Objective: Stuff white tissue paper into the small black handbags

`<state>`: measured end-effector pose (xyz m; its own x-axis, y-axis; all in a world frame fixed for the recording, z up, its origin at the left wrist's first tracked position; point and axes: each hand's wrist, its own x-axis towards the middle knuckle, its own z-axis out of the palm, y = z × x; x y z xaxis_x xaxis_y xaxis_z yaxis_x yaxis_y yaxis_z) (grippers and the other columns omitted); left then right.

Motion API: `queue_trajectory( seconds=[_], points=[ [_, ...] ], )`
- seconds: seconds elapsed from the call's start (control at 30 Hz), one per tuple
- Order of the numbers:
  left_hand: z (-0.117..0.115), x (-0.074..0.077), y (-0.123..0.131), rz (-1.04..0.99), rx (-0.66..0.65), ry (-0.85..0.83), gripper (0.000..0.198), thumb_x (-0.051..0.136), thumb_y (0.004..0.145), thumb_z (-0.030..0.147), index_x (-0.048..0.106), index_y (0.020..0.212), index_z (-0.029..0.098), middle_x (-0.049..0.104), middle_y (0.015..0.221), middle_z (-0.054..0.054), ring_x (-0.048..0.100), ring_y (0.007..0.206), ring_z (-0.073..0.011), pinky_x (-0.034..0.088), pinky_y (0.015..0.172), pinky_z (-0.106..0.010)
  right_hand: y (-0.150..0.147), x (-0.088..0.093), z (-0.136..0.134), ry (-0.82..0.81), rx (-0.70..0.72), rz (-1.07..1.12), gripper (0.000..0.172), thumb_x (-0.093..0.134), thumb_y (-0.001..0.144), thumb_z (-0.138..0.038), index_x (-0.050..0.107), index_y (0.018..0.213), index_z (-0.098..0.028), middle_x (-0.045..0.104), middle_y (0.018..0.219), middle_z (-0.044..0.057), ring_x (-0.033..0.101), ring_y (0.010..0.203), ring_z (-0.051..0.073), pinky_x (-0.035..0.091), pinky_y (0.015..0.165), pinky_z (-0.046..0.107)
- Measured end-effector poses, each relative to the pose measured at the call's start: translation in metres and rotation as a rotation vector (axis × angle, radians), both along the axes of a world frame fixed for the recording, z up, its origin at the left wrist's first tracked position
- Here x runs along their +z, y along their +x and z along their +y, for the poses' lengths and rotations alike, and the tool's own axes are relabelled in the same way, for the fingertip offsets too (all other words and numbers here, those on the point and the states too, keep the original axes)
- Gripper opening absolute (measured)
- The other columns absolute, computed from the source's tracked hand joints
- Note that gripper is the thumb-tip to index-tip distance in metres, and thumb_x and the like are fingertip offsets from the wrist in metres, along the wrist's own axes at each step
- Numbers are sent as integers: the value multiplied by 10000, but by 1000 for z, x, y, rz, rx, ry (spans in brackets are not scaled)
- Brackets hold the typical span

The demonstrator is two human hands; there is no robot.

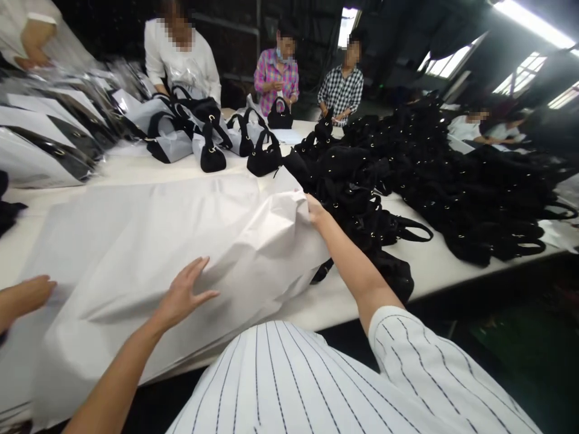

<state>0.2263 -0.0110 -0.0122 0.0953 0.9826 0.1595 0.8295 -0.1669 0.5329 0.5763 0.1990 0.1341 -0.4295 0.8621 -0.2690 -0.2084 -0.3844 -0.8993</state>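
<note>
Large sheets of thin white paper (149, 241) lie over the near part of the table, rumpled toward the right. My left hand (183, 295) is open over the sheets, thumb and fingers spread; whether it touches them I cannot tell. At the far right corner, my right hand (313, 208) grips the bunched edge of the paper, its fingers partly hidden behind the fold. Beside that hand, a heap of black handbags (353, 181) begins, and one bag partly shows under the paper's right edge. A co-worker's hand (31, 295) reaches onto the sheets from the left.
Plastic-wrapped bags (45, 138) stand in a row at the far left. Across the white table (122, 166), several people handle black bags, some with paper around them. More black bags (474, 193) pile up at the right. The table's near edge runs just before my body.
</note>
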Motion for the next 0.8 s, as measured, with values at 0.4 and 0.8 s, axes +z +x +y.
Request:
queue_trajectory(
  seconds=[0.4, 0.8],
  points=[
    [-27, -128, 20, 194, -6, -243, 737, 542, 821, 524, 357, 1481, 251, 302, 1550, -165, 251, 1437, -351, 249, 1123, -566, 24, -93, -105, -281, 225, -165, 350, 774, 743, -315, 642, 1028, -161, 729, 922, 90, 705, 844, 232, 590, 804, 395],
    [-10, -66, -77, -131, 800, -46, 530, 490, 848, 360, 523, 1295, 77, 389, 1433, -228, 332, 1381, -307, 267, 1156, -432, 56, -96, -99, -78, -350, -469, 271, 619, 611, -132, 660, 877, -165, 638, 576, 17, 670, 658, 239, 582, 598, 316]
  ],
)
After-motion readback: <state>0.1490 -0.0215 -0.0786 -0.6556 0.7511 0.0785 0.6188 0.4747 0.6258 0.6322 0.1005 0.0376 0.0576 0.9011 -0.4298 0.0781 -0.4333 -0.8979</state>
